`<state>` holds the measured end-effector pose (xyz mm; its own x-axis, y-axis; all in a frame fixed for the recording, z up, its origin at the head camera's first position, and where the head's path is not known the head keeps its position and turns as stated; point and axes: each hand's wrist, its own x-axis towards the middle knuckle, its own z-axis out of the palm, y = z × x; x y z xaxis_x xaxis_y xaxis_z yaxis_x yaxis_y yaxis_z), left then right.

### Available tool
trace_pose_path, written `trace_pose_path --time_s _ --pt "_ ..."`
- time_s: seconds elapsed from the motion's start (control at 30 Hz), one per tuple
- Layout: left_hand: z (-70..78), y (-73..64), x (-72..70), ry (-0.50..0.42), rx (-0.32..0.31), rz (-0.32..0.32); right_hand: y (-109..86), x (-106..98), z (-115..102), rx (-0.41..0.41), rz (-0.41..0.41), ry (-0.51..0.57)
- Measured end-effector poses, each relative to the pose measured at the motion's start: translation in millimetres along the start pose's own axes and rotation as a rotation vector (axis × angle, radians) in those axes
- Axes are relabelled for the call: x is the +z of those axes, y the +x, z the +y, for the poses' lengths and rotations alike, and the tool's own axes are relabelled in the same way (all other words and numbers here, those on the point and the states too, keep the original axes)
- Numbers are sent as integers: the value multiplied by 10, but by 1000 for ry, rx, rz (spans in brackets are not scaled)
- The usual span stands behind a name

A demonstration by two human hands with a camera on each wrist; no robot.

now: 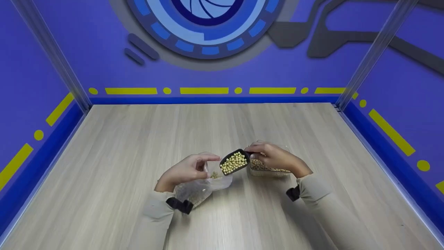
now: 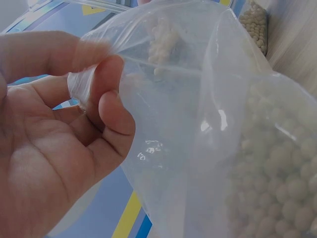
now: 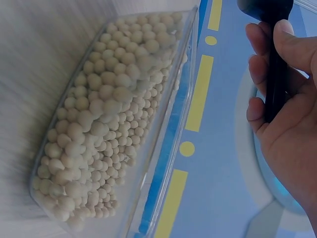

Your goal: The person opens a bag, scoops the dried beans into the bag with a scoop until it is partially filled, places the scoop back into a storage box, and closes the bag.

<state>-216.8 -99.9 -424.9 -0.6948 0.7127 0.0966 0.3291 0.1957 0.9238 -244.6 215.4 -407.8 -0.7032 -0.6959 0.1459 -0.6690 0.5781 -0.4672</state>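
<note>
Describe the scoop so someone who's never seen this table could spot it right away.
On the pale table, find the clear bag on the left and the clear box on the right. The scoop, held in the right hand, shows between them, loaded with yellowish balls. Unlike the transparent bag and box, the scoop is black.

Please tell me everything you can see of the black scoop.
The scoop is black, apparently plastic, with a bowl and straight handle. Pale, round beans lie in its upward-facing bowl, which points toward the clear bag. The right hand grips the handle above the table; the left hand is close, whether touching is unclear.
</note>
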Motion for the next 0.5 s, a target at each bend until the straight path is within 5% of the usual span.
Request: trace_pose_path --time_s 0.5 --pt "13 -2 -3 -3 -10 -2 7 -47 -72 18 -23 -55"
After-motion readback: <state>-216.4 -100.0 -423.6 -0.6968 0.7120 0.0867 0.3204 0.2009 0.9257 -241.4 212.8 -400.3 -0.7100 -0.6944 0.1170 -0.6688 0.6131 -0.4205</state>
